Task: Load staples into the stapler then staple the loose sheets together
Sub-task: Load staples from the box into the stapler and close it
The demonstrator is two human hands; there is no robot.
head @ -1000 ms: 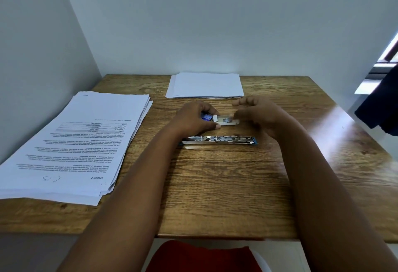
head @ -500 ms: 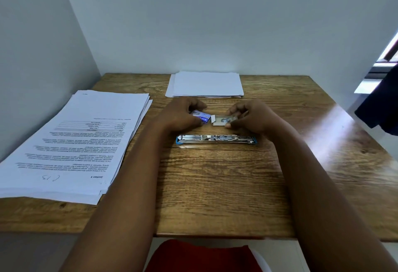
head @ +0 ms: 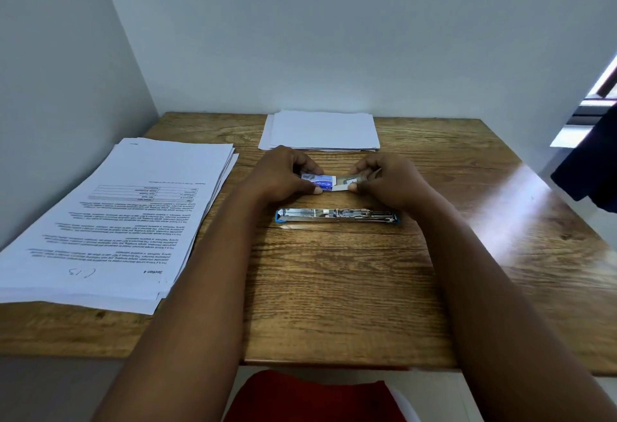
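A metal stapler [head: 337, 215] with blue ends lies opened flat on the wooden table [head: 334, 288], just in front of both hands. My left hand [head: 283, 172] grips the blue sleeve of a small staple box [head: 319, 182]. My right hand [head: 387, 179] pinches the white inner tray [head: 345, 184], which is slid partly out of the sleeve; grey staples show inside it. A stack of printed sheets [head: 110, 221] lies at the left of the table. A second pile of blank sheets [head: 320, 131] rests against the back wall.
Walls close the table in at the left and the back. The table's front edge runs below my forearms, with a red seat [head: 310, 398] under it. A dark cloth [head: 591, 167] hangs at the far right beside a window.
Both hands have settled lower over the staple box. The blue sleeve has turned label-up, and the white tray now sticks out to the right. The stapler lies in the same place.
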